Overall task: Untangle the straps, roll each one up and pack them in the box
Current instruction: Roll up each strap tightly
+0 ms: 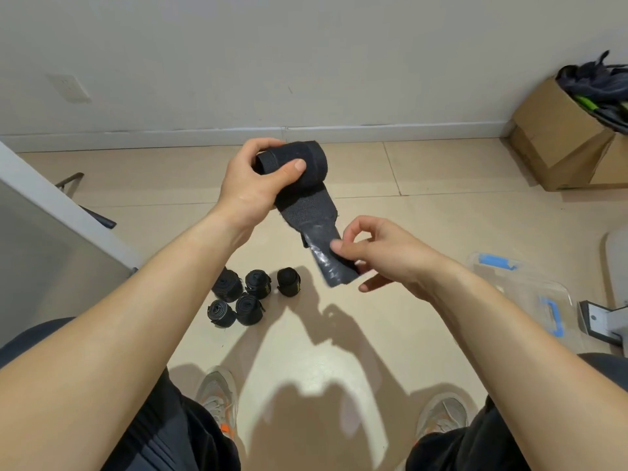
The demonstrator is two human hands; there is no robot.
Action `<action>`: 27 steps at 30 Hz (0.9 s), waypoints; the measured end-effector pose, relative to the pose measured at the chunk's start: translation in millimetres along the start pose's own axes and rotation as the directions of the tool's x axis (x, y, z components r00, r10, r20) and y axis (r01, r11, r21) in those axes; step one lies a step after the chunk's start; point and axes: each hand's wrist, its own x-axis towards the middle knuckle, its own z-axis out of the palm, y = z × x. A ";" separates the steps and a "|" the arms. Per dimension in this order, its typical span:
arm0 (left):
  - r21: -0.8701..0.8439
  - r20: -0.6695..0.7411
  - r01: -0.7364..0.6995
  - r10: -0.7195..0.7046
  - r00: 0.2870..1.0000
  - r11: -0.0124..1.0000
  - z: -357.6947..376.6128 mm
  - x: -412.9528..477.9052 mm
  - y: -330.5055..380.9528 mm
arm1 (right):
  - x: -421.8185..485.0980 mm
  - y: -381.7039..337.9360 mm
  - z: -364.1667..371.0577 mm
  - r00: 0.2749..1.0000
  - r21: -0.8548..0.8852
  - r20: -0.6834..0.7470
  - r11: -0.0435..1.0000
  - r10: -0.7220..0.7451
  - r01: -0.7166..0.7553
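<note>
We see a black strap (pixel 300 171), most of it wound into a thick roll and held up in the air over the floor (pixel 339 334), ahead of the person's knees. The roll sits in the left hand (pixel 253 188), whose fingers curl round its far side while the thumb presses across the near face. From the bottom of the roll a loose tail (pixel 323 246) hangs down and toward the right, textured near the roll and shiny grey at its end.

The right hand (pixel 384 254) meets that end lower and nearer to us. Its thumb lies on top of the shiny part with a finger beneath, so it pinches the tail, and the other fingers are loosely bent above it. The two hands are apart, joined only by the strap.

Below the hands, five rolled straps (pixel 246 295) stand on the floor in a close cluster, just left of the midline. A clear plastic box (pixel 530 294) with blue latches lies on the floor to the right, past the right forearm. Farther off, by the wall (pixel 306 62) at upper right, a cardboard box (pixel 557 141) holds a dark tangle of straps (pixel 598 86). Two shoes (pixel 217 396) show at the bottom edge.
</note>
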 end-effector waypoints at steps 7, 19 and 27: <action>-0.053 0.268 0.018 -0.004 0.964 0.998 13.7 -22.4 8.8 | 6.5 -14.3 -14.7 0.963 0.305 -0.246 0.935 -0.108 0.183; 0.164 0.353 -0.163 0.097 0.931 0.973 25.0 -42.2 3.5 | 8.6 -9.2 -2.7 0.975 0.502 -0.052 0.838 -0.218 0.214; -0.157 0.343 0.509 -0.437 0.832 0.846 26.2 -44.9 10.2 | 17.6 1.8 0.2 0.968 0.418 -0.069 0.874 -0.243 0.249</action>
